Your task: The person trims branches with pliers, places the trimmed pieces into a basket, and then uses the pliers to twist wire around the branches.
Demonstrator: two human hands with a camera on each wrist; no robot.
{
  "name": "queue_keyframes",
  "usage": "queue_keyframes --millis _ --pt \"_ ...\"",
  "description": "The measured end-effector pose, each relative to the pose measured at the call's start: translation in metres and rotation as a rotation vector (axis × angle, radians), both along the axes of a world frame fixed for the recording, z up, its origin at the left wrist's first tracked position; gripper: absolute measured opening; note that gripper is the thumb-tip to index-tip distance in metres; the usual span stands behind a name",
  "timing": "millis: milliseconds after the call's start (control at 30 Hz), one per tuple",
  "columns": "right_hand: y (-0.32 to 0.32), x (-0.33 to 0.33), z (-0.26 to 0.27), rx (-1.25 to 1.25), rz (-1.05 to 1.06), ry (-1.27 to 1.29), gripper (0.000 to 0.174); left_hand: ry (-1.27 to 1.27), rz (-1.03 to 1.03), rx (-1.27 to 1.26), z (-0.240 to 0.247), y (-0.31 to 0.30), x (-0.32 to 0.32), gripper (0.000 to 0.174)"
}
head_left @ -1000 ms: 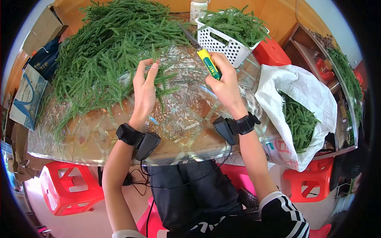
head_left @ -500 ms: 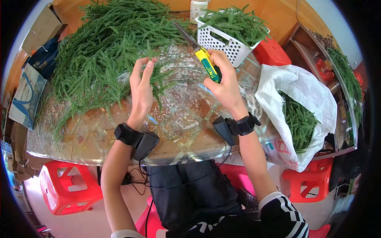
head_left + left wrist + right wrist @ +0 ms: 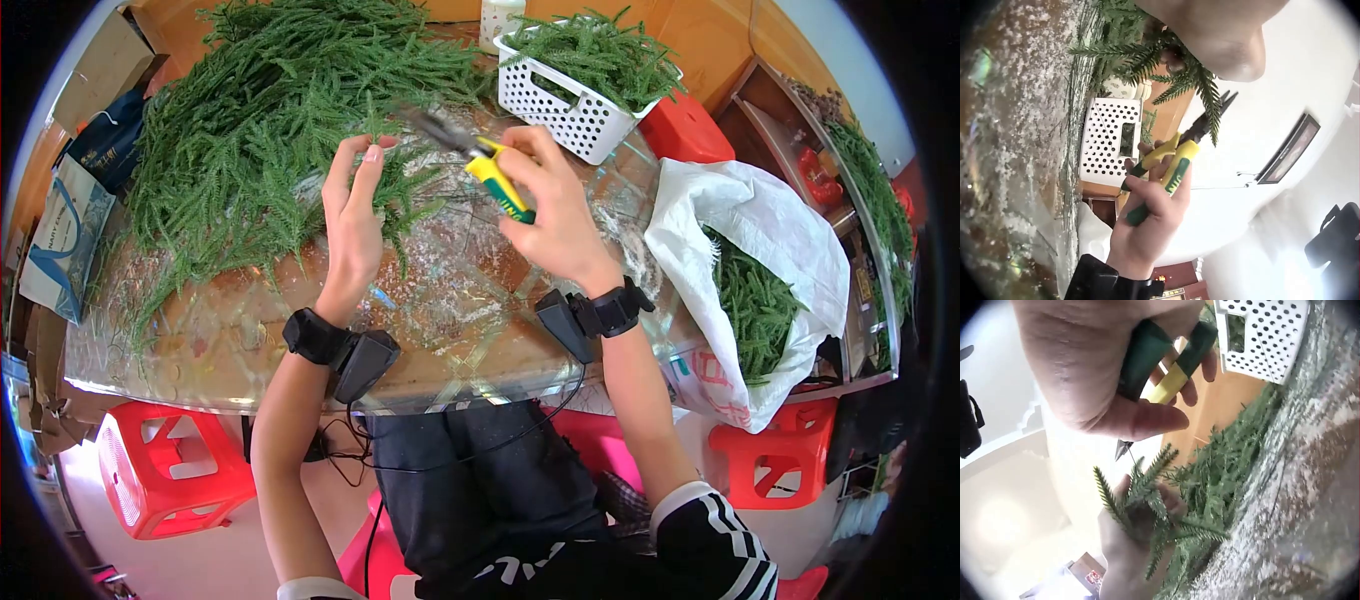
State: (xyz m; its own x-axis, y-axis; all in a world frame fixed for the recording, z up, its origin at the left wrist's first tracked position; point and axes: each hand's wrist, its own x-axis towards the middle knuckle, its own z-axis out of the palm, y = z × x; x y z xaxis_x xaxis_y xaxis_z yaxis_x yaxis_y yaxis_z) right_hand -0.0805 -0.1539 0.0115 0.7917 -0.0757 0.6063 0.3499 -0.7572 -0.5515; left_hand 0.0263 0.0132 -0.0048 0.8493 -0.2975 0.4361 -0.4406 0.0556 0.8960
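Observation:
My right hand [image 3: 562, 212] grips pruning snips [image 3: 492, 180] with yellow and green handles and narrow dark blades. In the left wrist view the handles are spread and the blade tips stand slightly apart, close to the needles of a green evergreen sprig [image 3: 1211, 103]. Between thumb and fingers my left hand [image 3: 352, 215] pinches that sprig, whose needled shoots fan out around the fingertips in the right wrist view. Past the left hand lies a large heap of evergreen branches [image 3: 250, 150] on the table [image 3: 440, 360].
A white perforated basket [image 3: 515, 95] full of sprigs stands at the back, next to a pale jar [image 3: 497, 22]. On the right a white sack [image 3: 690, 220] holds more greenery. Paper bags [image 3: 65, 240] stand at the left, and red stools [image 3: 130, 470] flank the table.
The snips have swung left and lower toward the left hand, and the right hand has turned with its fingers loosening around the handles. My left hand has shifted slightly left with the sprig.

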Motion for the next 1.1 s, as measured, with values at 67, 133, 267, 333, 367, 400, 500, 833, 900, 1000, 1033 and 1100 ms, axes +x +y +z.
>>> queue_keyframes --millis 67,133,267,333,367,400,500,833,900,1000,1033,1100 --pt "0.002 0.001 -0.003 -0.118 0.016 0.047 0.043 -0.023 -0.027 -0.03 0.001 -0.002 -0.003 0.034" --pt "0.002 0.001 -0.002 -0.106 0.034 0.041 0.045 0.022 0.036 -0.111 -0.005 -0.007 -0.003 0.034" --pt "0.011 0.002 -0.001 -0.08 0.07 -0.009 0.053 0.048 0.065 -0.226 -0.011 -0.006 -0.003 0.035" --pt "0.016 0.002 -0.001 -0.09 0.051 -0.08 0.059 -0.073 -0.142 -0.149 0.004 -0.002 -0.01 0.035" --pt "0.016 0.001 -0.001 -0.09 0.053 -0.076 0.059 -0.069 -0.14 -0.149 0.006 -0.001 -0.011 0.035" --pt "0.015 0.001 0.0 -0.17 0.031 -0.084 0.061 -0.027 -0.158 -0.165 0.006 -0.001 -0.012 0.036" --pt "0.014 0.0 0.004 -0.332 -0.013 -0.097 0.063 0.057 -0.192 -0.199 0.011 -0.001 -0.016 0.036" --pt "0.017 0.0 0.006 -0.447 -0.05 -0.179 0.063 0.227 -0.173 -0.29 0.008 0.002 -0.022 0.038" --pt "0.018 0.001 0.006 -0.445 -0.047 -0.179 0.063 0.309 -0.169 -0.321 0.006 0.002 -0.021 0.039" --pt "0.019 0.001 0.005 -0.427 -0.05 -0.183 0.063 0.354 -0.232 -0.383 0.004 0.002 -0.018 0.039" --pt "0.019 0.001 0.005 -0.426 -0.049 -0.183 0.063 0.355 -0.231 -0.382 0.004 0.001 -0.018 0.039" --pt "0.019 0.001 0.002 -0.36 -0.061 -0.181 0.062 0.415 -0.211 -0.456 0.005 -0.004 -0.02 0.04"
